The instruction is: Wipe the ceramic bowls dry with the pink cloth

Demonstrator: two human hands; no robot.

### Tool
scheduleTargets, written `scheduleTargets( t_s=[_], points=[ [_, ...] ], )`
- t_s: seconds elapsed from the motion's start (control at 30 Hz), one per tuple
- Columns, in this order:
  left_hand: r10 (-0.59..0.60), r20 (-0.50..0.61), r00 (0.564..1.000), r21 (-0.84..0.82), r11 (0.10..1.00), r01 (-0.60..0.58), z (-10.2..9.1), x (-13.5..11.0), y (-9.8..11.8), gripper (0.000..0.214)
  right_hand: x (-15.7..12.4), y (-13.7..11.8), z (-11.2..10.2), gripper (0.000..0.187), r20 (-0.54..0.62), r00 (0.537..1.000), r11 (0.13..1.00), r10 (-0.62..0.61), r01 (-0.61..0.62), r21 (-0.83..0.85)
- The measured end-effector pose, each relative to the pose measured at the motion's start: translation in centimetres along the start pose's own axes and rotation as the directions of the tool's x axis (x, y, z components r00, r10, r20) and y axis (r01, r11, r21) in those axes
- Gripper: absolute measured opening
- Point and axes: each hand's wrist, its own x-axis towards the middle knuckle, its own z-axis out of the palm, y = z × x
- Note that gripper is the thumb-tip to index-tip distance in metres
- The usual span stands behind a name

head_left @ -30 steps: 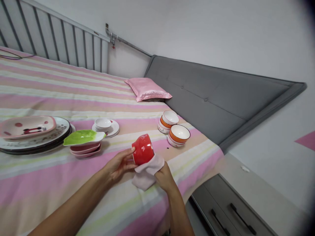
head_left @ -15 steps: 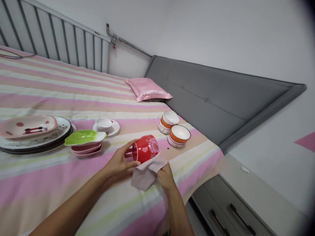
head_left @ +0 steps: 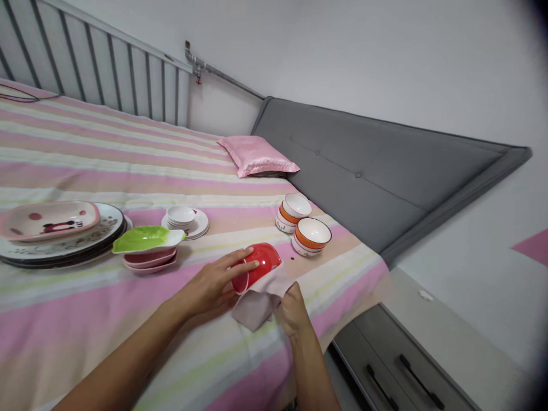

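Observation:
A glossy red bowl (head_left: 266,258) lies tilted on its side just above the striped bedspread, its opening toward the left. My left hand (head_left: 218,281) grips it by the rim, with fingers spread over the outside. My right hand (head_left: 293,311) is closed on a greyish-pink cloth (head_left: 259,302), which presses against the lower right side of the bowl and hangs down from it. The cloth covers part of the bowl. Beyond my hands stand two short stacks of white and orange bowls (head_left: 314,233).
To the left sit a green leaf-shaped dish (head_left: 143,240) on pink dishes (head_left: 149,261), large stacked plates (head_left: 109,220), and small white bowls (head_left: 180,214) on saucers. A pink pillow (head_left: 259,154) lies by the grey headboard (head_left: 342,154). A drawer cabinet (head_left: 398,354) stands beyond the bed's edge.
The red bowl has turned in my left hand, so its floral pattern no longer shows. My left fingers have moved over its outside. The cloth and right hand shifted slightly right.

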Motion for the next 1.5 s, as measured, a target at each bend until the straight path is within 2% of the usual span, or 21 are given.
scheduleTargets(
  t_s=[0.1, 0.17, 0.2, 0.23, 0.3, 0.33, 0.4, 0.47, 0.53, 0.63, 0.8, 0.9, 1.07, 1.23, 1.37, 1.5],
  points=[
    [-0.063, -0.055, 0.997, -0.103, 0.993, 0.057, 0.3, 0.2, 0.1, 0.071, 0.0, 0.3, -0.2, 0.031, -0.047, 0.999, 1.000, 0.009, -0.008, 0.018],
    [-0.197, -0.131, 0.972, -0.232, 0.959, 0.163, 0.5, 0.4, 0.0, 0.082, 0.1, 0.3, -0.3, 0.031, -0.072, 0.997, 0.999, -0.004, 0.008, 0.052],
    [-0.304, -0.140, 0.942, -0.320, 0.915, 0.247, 0.6, 0.4, 0.0, 0.088, 0.2, 0.3, -0.3, 0.031, -0.082, 0.996, 0.997, -0.019, 0.024, 0.070],
    [-0.417, -0.107, 0.902, -0.421, 0.841, 0.339, 0.6, 0.5, 0.0, 0.090, 0.2, 0.3, -0.3, 0.031, -0.090, 0.995, 0.996, -0.035, 0.042, 0.082],
    [-0.565, 0.100, 0.819, -0.632, 0.600, 0.491, 0.3, 0.6, 0.0, 0.079, 0.3, 0.4, -0.4, 0.030, -0.108, 0.992, 0.994, -0.071, 0.079, 0.072],
    [-0.574, 0.241, 0.782, -0.716, 0.439, 0.543, 0.1, 0.6, 0.1, 0.068, 0.3, 0.4, -0.5, 0.029, -0.114, 0.989, 0.995, -0.090, 0.095, 0.042],
    [-0.490, 0.466, 0.736, -0.807, 0.105, 0.581, -0.3, 0.6, 0.3, 0.051, 0.2, 0.5, -0.6, 0.026, -0.090, 0.989, 0.992, -0.119, 0.114, -0.053],
    [-0.414, 0.578, 0.703, -0.807, -0.161, 0.568, -0.7, 0.7, 0.5, 0.046, 0.1, 0.5, -0.6, 0.024, -0.014, 0.993, 0.982, -0.119, 0.115, -0.151],
    [-0.417, 0.623, 0.662, -0.782, -0.313, 0.539, -0.8, 0.8, 0.6, 0.047, -0.1, 0.2, -0.5, 0.025, 0.085, 0.992, 0.971, -0.093, 0.110, -0.213],
    [-0.490, 0.618, 0.615, -0.786, -0.379, 0.488, -0.5, 1.1, 0.6, 0.042, -0.3, -0.5, 0.0, 0.026, 0.182, 0.981, 0.965, -0.061, 0.105, -0.241],
    [-0.569, 0.573, 0.590, -0.819, -0.369, 0.440, -0.1, 1.4, 1.0, 0.038, -0.1, -1.2, 0.1, 0.027, 0.206, 0.977, 0.954, -0.055, 0.112, -0.279],
    [-0.589, 0.509, 0.627, -0.855, -0.264, 0.447, -0.1, 1.3, 1.2, 0.038, 0.0, -1.0, 0.0, 0.028, 0.211, 0.975, 0.953, -0.077, 0.134, -0.272],
    [-0.615, 0.312, 0.724, -0.903, 0.045, 0.428, -0.1, 1.0, 1.6, 0.047, 0.0, -0.7, 0.0, 0.025, 0.210, 0.973, 0.955, -0.096, 0.150, -0.255],
    [-0.550, 0.125, 0.826, -0.861, 0.353, 0.365, 0.0, 1.1, 1.6, 0.062, 0.0, -0.9, -0.1, 0.024, 0.205, 0.974, 0.952, -0.094, 0.149, -0.268],
    [-0.437, -0.016, 0.899, -0.727, 0.622, 0.290, 0.1, 1.2, 1.0, 0.069, 0.0, -0.5, -0.4, 0.020, 0.174, 0.982, 0.954, -0.078, 0.124, -0.273],
    [-0.291, -0.124, 0.949, -0.513, 0.837, 0.190, 0.2, 0.8, 0.2, 0.073, 0.0, 0.1, -0.8, 0.020, 0.147, 0.986, 0.950, -0.075, 0.115, -0.290]
  ],
)
